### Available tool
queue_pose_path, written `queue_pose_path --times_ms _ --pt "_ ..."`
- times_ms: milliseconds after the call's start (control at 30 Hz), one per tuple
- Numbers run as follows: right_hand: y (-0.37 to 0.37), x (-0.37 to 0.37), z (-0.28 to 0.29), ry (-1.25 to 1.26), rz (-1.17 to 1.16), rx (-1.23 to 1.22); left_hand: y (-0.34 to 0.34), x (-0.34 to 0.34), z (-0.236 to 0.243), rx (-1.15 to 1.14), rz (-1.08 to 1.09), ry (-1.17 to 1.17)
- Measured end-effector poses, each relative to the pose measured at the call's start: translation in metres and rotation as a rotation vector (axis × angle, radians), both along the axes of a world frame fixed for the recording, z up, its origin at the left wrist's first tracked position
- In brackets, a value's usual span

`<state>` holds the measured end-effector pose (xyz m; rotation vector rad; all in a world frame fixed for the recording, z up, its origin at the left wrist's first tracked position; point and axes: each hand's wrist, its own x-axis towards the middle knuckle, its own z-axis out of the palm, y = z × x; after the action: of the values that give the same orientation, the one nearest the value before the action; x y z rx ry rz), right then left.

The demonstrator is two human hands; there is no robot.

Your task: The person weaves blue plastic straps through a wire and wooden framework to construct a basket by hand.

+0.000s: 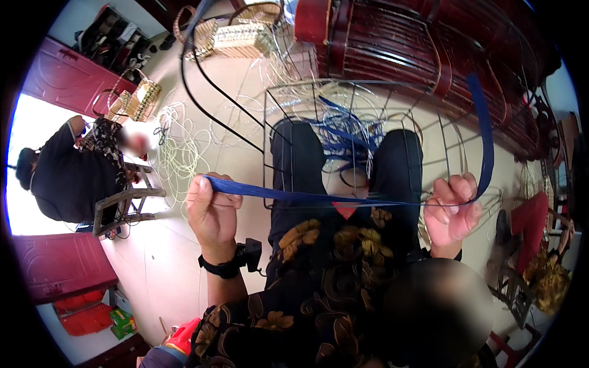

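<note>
We have the left hand [211, 205] pinched closed, thumb against fingers, on one end of a long, flat dark-blue strip [264, 192]. The right hand [451, 205] is half-curled around the same strip further along, palm partly showing; we can't tell which fingers bear on it. Strip runs nearly straight between the two grips, then its free tail curves up and away past the right one.

Just beyond the stretched strip, between the grips, we log a box-shaped black wire frame [265, 150] over the wearer's black-trousered knees [297, 159]; can't tell whether strip and frame touch. Past the grips, between the knees, there's a loose tangle of blue strips [353, 141]. Black wristband [221, 268] sits just below the left grip.

Left of and beyond the left grip: loose coils of pale, thin cord [175, 147] on the beige tiled floor [153, 257], then a dark-clothed person [76, 165] seated well apart. Further out, ahead of the left grip, straw-coloured woven baskets [242, 40]. Beyond the right grip we get a glossy dark-red wooden bench [392, 55].
</note>
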<state>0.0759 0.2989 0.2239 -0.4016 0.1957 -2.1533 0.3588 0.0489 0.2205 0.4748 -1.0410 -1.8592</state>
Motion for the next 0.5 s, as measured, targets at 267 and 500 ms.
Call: queue_pose_path --times_ms 267,500 --pt "0.046 0.0 -0.026 0.129 -0.063 0.119 0.002 0.003 -0.022 0.116 0.099 -0.019" --pt "0.08 0.004 -0.048 0.198 -0.078 0.192 -0.018 0.01 -0.039 0.185 -0.088 0.091"
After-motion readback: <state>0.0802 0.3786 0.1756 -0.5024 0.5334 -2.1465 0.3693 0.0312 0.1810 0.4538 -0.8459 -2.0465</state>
